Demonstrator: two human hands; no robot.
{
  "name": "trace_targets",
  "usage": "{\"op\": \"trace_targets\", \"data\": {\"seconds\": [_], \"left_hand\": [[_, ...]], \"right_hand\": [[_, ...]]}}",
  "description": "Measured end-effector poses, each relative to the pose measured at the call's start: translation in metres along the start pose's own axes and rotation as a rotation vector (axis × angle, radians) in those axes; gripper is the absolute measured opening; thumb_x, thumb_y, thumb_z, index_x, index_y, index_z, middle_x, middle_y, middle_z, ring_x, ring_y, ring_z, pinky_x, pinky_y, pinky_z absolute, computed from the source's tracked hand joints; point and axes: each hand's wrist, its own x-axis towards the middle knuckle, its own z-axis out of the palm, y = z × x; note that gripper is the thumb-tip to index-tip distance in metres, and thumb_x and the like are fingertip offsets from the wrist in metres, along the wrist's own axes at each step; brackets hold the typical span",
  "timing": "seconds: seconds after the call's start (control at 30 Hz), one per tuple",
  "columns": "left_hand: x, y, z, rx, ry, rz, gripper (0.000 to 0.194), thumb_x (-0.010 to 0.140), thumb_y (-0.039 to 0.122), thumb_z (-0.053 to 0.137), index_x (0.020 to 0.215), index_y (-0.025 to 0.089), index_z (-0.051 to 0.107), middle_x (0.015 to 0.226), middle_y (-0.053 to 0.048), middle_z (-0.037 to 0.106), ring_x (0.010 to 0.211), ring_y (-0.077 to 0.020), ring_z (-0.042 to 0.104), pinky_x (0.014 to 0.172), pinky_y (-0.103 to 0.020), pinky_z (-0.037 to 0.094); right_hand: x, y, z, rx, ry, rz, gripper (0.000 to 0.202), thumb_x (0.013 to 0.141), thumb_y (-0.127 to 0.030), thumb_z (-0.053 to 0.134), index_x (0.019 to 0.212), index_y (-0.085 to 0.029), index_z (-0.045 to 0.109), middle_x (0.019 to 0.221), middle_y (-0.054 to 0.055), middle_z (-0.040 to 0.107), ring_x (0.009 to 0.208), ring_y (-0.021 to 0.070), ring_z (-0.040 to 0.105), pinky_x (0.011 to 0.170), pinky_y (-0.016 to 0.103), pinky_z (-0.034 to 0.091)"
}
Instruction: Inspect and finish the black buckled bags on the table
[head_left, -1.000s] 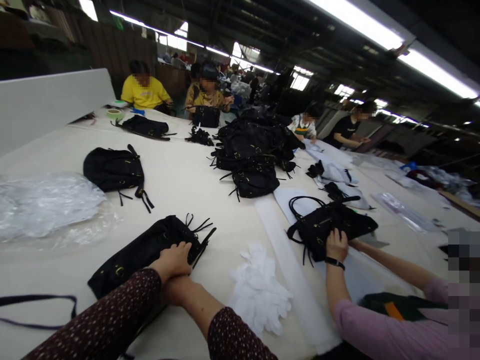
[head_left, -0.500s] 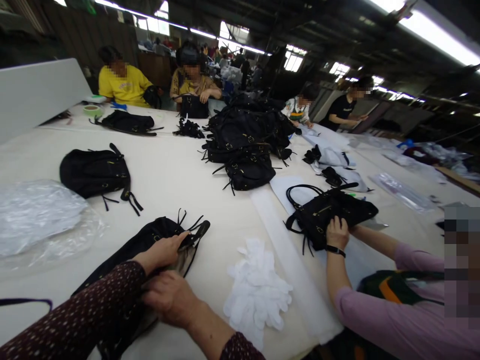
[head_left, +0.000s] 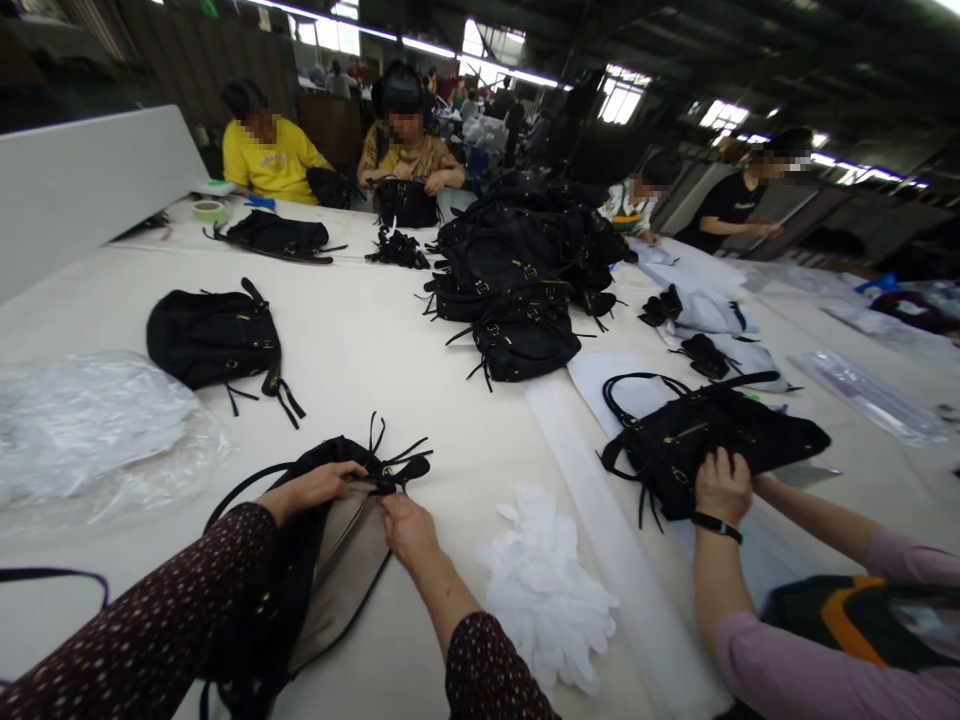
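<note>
A black bag (head_left: 289, 570) lies in front of me with its mouth spread, so its beige lining (head_left: 341, 565) shows. My left hand (head_left: 319, 490) is closed on the far left part of the bag's opening edge. On the right edge of the opening, near the strap end and thin black ties, my right hand (head_left: 409, 528) has its fingers closed. A pile of white gloves (head_left: 551, 590) lies to the right of my right hand.
At the right, a co-worker's hand (head_left: 724, 488) holds another black bag (head_left: 694, 440). Black bags are heaped (head_left: 525, 250) mid-table. A single bag (head_left: 217, 340) and clear plastic (head_left: 90, 430) lie left. Several people are around the table.
My right hand has come out from low in the bag and moved up and right to its edge. My left hand has shifted slightly left. The opening is spread wider, showing more lining.
</note>
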Motion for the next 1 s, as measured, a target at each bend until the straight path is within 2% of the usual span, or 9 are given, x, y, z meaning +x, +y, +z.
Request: {"op": "trace_targets", "data": {"seconds": [0.13, 0.23, 0.37, 0.47, 0.73, 0.87, 1.0], "left_hand": [[0.007, -0.014, -0.005, -0.107, 0.030, -0.057, 0.046, 0.058, 0.023, 0.055, 0.102, 0.019, 0.067, 0.094, -0.004, 0.072, 0.092, -0.0256, 0.062, 0.079, -0.033, 0.046], [0.008, -0.023, -0.006, -0.228, 0.061, -0.119, 0.048, 0.058, 0.027, 0.058, 0.105, 0.019, 0.066, 0.086, -0.005, 0.072, 0.083, -0.0253, 0.063, 0.070, -0.033, 0.045], [0.005, -0.029, -0.006, -0.489, 0.109, -0.246, 0.055, 0.056, 0.028, 0.065, 0.110, 0.021, 0.064, 0.082, -0.003, 0.070, 0.075, -0.0227, 0.062, 0.063, -0.030, 0.041], [0.006, -0.033, -0.005, -0.563, 0.124, -0.268, 0.057, 0.056, 0.029, 0.067, 0.112, 0.024, 0.062, 0.082, -0.002, 0.070, 0.072, -0.0211, 0.061, 0.060, -0.028, 0.038], [0.016, -0.037, -0.004, -0.551, 0.109, -0.295, 0.060, 0.057, 0.029, 0.064, 0.117, 0.024, 0.060, 0.084, -0.002, 0.068, 0.071, -0.0187, 0.057, 0.056, -0.025, 0.031], [0.012, -0.028, -0.006, -0.480, 0.108, -0.313, 0.060, 0.060, 0.032, 0.061, 0.120, 0.026, 0.058, 0.090, -0.003, 0.068, 0.077, -0.0209, 0.056, 0.056, -0.025, 0.030], [0.005, -0.024, -0.006, -0.499, 0.119, -0.314, 0.062, 0.060, 0.033, 0.062, 0.121, 0.024, 0.057, 0.098, -0.005, 0.069, 0.084, -0.0237, 0.058, 0.059, -0.027, 0.032]], "right_hand": [[0.007, -0.001, 0.001, -0.056, 0.003, 0.042, 0.021, 0.091, -0.024, 0.048, 0.105, -0.023, 0.063, 0.103, 0.006, 0.067, 0.093, 0.0180, 0.063, 0.081, 0.030, 0.052], [0.013, -0.006, -0.003, -0.198, -0.008, 0.003, 0.024, 0.091, -0.034, 0.047, 0.102, -0.021, 0.063, 0.100, 0.009, 0.066, 0.093, 0.0236, 0.060, 0.076, 0.036, 0.051], [0.027, -0.013, -0.008, -0.317, -0.021, -0.084, 0.025, 0.092, -0.027, 0.043, 0.098, -0.018, 0.065, 0.099, 0.011, 0.064, 0.098, 0.0245, 0.057, 0.077, 0.037, 0.048], [0.037, -0.015, -0.006, -0.342, -0.035, -0.101, 0.026, 0.090, -0.018, 0.041, 0.094, -0.017, 0.067, 0.100, 0.010, 0.065, 0.099, 0.0255, 0.056, 0.077, 0.037, 0.047], [0.046, -0.006, -0.001, -0.252, -0.018, 0.015, 0.019, 0.088, -0.023, 0.047, 0.093, -0.024, 0.066, 0.103, 0.003, 0.067, 0.096, 0.0211, 0.056, 0.077, 0.033, 0.045], [0.045, -0.006, -0.001, -0.276, 0.018, -0.002, 0.017, 0.087, -0.025, 0.049, 0.093, -0.024, 0.065, 0.102, 0.002, 0.067, 0.093, 0.0209, 0.057, 0.075, 0.031, 0.046], [0.046, -0.008, -0.001, -0.317, 0.000, -0.015, 0.018, 0.087, -0.028, 0.048, 0.092, -0.023, 0.065, 0.101, 0.003, 0.066, 0.094, 0.0218, 0.058, 0.072, 0.032, 0.047]]}}
